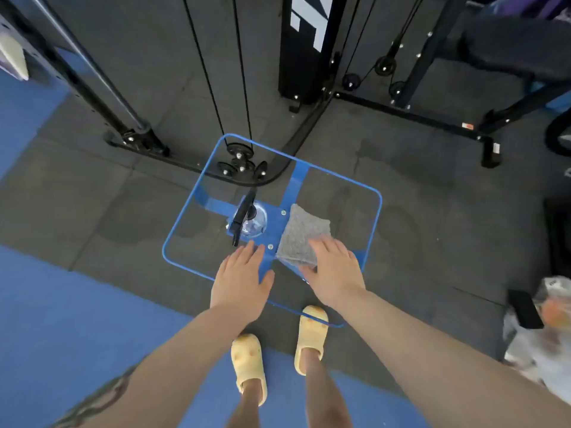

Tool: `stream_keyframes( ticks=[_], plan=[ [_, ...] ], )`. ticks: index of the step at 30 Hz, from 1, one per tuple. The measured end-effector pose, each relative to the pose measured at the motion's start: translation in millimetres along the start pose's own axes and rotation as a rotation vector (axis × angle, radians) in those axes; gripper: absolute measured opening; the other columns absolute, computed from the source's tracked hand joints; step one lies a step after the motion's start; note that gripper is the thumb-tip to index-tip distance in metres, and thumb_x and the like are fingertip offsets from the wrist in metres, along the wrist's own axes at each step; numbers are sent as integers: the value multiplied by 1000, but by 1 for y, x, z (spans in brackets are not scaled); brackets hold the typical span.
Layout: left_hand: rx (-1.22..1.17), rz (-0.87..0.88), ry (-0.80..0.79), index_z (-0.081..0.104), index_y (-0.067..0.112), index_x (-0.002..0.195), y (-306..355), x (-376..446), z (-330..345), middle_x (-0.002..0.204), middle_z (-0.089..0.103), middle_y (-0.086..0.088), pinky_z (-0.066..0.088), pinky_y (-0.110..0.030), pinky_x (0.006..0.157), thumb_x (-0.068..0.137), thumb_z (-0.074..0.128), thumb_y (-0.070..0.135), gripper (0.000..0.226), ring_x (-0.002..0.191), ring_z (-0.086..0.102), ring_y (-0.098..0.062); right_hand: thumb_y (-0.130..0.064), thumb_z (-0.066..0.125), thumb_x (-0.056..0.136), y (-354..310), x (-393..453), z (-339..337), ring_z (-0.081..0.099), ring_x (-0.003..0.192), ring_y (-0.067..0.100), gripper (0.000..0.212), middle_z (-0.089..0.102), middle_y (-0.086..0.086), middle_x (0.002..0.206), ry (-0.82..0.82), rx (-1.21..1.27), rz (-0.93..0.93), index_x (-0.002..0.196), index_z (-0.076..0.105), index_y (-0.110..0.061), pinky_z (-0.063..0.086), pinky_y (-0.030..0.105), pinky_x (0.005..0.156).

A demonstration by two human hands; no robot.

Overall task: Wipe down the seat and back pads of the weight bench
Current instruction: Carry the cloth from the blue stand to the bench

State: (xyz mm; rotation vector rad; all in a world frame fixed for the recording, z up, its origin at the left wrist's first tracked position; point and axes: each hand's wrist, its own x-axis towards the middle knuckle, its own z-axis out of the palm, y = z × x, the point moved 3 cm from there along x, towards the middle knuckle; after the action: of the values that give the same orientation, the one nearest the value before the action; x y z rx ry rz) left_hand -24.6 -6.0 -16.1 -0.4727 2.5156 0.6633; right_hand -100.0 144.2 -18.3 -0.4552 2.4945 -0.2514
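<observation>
Both hands flat, fingers straight | left hand [239, 274] over glass table [372, 230] | right hand [335, 270] touching grey cloth [301, 234] (folded)

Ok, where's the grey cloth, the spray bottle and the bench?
grey cloth [301, 234]: head view, middle of the folded fabric.
spray bottle [255, 222]: head view, clear body.
bench [513, 52]: head view, black pad top.

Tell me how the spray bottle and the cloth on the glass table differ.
The spray bottle is clear with a black trigger head and stands upright; the cloth is grey, soft and lies flat, folded. The bottle stands untouched, just beyond the left hand, whose fingers are straight; the right hand lies over the cloth's near edge. The bottle is left of the cloth. Both rest on the blue-rimmed glass table, near its middle.
</observation>
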Motion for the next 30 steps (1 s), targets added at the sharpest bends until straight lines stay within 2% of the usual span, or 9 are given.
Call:
stream_keyframes(
  ticks=[6,9,14,19,22,25,27,30],
  plan=[
    [26,38,74,17,27,150,1,42,20,159,13,7,11,-31,117,98,33,43,56,145,13,-14,-38,52,94,6,58,24,28,138,22,54,35,-1,148,34,30,57,142,34,-21,27,38,110],
    [36,39,83,17,26,150,1,51,27,159,15,7,10,-27,115,99,33,42,56,145,13,-13,-37,56,93,10,70,33,34,131,23,51,39,1,141,89,-47,54,137,37,-21,34,37,103],
    [1,34,88,18,27,150,1,52,33,158,16,8,9,-26,115,98,33,42,56,145,13,-11,-32,57,93,9,75,43,43,116,23,27,51,1,120,148,-53,41,116,50,-20,36,34,94],
    [-28,40,100,21,27,149,9,46,24,158,19,8,9,-25,115,98,36,41,55,144,15,-11,-29,50,97,6,72,40,42,116,23,22,50,2,120,135,-60,20,116,51,-17,36,35,96],
    [1,93,102,19,28,149,17,37,10,158,18,8,9,-26,116,98,35,41,55,144,15,-10,-25,44,99,6,59,21,47,109,22,16,52,2,117,132,-52,-15,113,45,-17,36,32,91],
    [30,161,108,19,28,149,31,21,-14,157,20,9,9,-26,116,98,34,41,55,144,15,-9,-20,42,99,6,35,-17,48,88,21,4,53,1,99,150,-9,-49,100,39,-17,29,28,73],
    [38,208,136,22,27,148,43,9,-35,155,23,10,9,-25,115,98,35,41,54,143,17,-8,-21,42,99,4,11,-47,41,77,19,12,47,-2,87,210,55,-51,91,34,-17,23,27,67],
    [72,284,155,26,26,147,65,-14,-60,153,27,11,11,-25,115,98,36,42,53,141,21,-9,-20,47,96,4,-35,-84,42,73,20,16,47,-2,81,311,185,6,87,34,-16,26,29,62]
  ],
)
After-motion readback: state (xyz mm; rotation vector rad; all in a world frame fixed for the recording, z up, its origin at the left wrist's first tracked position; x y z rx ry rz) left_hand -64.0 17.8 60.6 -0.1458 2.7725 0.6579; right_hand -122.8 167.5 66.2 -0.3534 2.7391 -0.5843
